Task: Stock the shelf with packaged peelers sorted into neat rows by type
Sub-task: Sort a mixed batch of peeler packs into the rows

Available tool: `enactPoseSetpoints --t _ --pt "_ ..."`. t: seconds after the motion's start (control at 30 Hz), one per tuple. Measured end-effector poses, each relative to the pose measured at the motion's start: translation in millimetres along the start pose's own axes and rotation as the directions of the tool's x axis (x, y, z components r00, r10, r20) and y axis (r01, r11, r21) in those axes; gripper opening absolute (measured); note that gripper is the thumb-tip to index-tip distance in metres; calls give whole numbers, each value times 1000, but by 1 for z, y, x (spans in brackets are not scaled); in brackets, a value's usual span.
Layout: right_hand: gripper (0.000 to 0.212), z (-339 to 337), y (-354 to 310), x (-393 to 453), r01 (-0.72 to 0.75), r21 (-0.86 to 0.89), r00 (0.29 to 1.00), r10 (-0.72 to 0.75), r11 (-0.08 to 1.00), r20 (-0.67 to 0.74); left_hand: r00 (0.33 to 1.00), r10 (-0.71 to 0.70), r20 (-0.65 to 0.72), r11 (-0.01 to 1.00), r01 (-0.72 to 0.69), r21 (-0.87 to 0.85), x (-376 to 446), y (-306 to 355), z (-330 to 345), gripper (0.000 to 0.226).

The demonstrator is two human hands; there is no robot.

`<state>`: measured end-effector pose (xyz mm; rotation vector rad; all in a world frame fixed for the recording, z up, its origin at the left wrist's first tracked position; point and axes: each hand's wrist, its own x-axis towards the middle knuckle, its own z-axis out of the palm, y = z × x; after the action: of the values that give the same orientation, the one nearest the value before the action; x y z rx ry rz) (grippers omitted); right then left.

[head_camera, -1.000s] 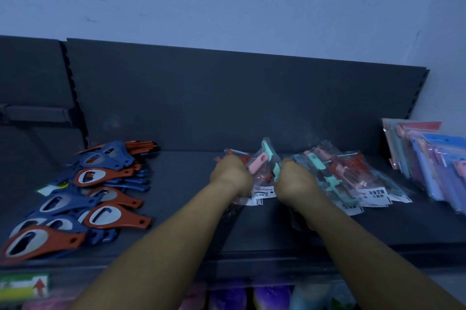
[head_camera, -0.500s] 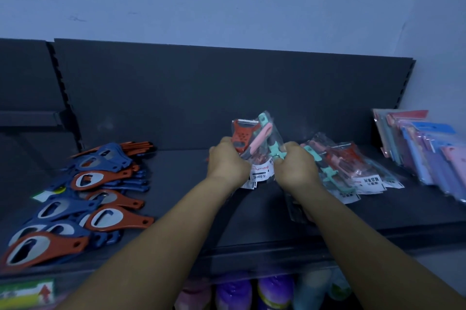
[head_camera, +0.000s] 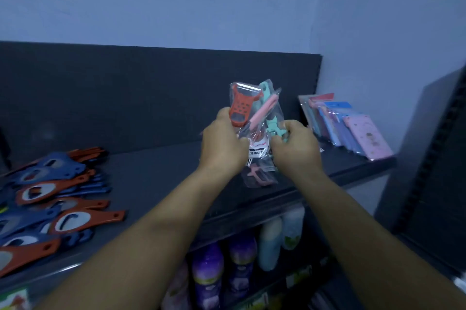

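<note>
A: What are the hands doing?

B: The left hand (head_camera: 223, 145) and the right hand (head_camera: 295, 147) both grip a bundle of bagged peelers (head_camera: 254, 123), lifted above the dark shelf (head_camera: 161, 178). An orange peeler, a pink one and a teal one show through the clear bags.

A: And around them?

B: Orange and blue bottle openers (head_camera: 50, 198) are piled at the left, pastel packets (head_camera: 345, 125) lean at the far right, and purple bottles (head_camera: 222, 269) stand on the level below.
</note>
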<state>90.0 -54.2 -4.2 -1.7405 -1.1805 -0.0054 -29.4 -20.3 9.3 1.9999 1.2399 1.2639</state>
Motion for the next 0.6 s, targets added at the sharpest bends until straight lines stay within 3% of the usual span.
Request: enactPoseSetpoints --t 0.27,0.43,0.6 --pt "33 -113 29 -71 -198 -15 942 186 980 -280 940 285 185 957 -269 -105 -69 75 46 47" --pt "33 -190 64 -133 -323 -42 860 275 945 -430 837 436 330 895 -364 -258 -133 125 88 44" --pt "31 -268 99 -207 -444 -67 764 338 893 -550 730 522 442 843 -360 -400 -216 173 129 37"
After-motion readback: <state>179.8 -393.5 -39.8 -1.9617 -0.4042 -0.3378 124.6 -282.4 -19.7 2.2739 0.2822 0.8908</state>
